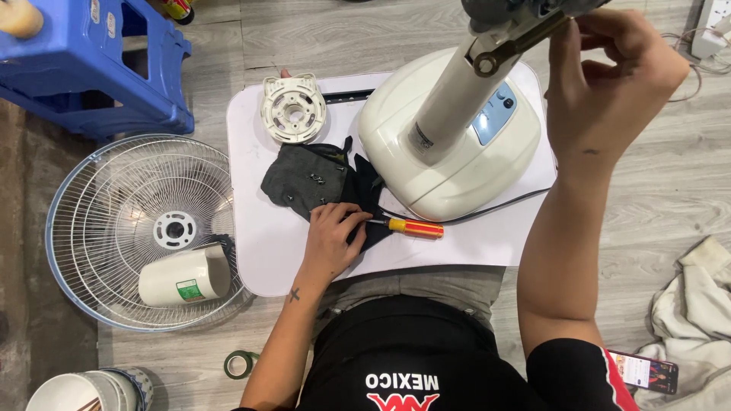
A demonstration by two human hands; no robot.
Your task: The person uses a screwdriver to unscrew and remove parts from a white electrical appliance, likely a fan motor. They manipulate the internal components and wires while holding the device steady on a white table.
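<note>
In the head view, the left hand (331, 232) is being lowered palm-down onto the dark grey cloth (304, 179) on the white board (259, 243), fingers loosely spread, touching the red-and-yellow screwdriver (415, 227). The right hand (609, 76) is being raised, fingers pinched at the cream fan column's (453, 99) metal bracket (506, 49).

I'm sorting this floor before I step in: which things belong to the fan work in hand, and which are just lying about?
In use:
left hand on the screwdriver
right hand at the fan head
fan base
dark cloth with screws
round white plate
fan grille

Lying about:
blue stool
tape roll
phone
white rag
</note>
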